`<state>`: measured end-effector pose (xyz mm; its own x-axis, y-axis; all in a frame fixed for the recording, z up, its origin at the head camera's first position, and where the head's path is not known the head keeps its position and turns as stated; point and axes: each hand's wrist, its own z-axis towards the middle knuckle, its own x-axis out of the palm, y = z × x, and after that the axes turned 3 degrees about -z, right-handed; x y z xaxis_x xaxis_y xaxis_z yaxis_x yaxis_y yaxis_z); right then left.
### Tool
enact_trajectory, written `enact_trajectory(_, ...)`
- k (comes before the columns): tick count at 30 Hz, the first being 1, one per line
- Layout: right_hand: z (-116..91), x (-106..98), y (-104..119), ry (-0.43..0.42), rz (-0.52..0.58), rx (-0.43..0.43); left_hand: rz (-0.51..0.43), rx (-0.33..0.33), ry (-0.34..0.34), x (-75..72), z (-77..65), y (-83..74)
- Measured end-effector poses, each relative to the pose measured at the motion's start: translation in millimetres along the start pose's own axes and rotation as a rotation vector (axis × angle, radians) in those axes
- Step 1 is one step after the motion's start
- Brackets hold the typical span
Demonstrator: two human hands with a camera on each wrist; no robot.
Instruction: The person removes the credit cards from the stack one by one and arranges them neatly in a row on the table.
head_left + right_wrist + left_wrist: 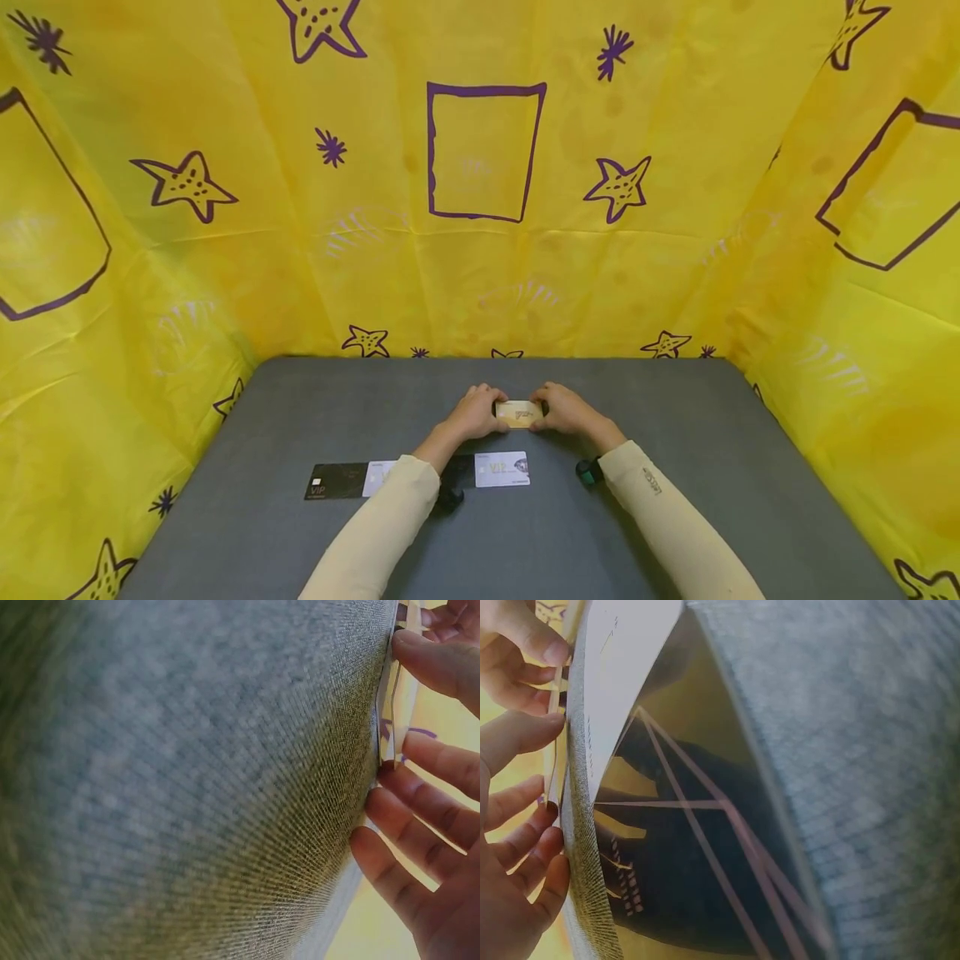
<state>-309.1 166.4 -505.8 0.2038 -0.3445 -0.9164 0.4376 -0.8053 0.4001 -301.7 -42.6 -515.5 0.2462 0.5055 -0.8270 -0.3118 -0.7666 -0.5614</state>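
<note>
Head view: below centre, a gold card (pixel 519 414) sits between left hand (pixel 476 412) and right hand (pixel 567 410), long axis left-to-right; each pinches one end, neither nearer. Lower left, a row of cards (pixel 337 482) on a grey table (pixel 750 467); yellow cloth (pixel 487 283) behind and both sides.

Left wrist view: hands at left edge, black card (pixel 705 877) mid-frame.

Right wrist view: pinch at upper right.

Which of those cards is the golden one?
The golden card, pinched between the left hand and right hand; the black cards and white cards lie in a row.
</note>
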Motion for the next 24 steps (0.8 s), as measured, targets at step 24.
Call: enact_trajectory(24,-6.9,0.4,4.7,-0.070,0.042,-0.035,-0.024,0.018,-0.031,-5.8,-9.4,0.1)
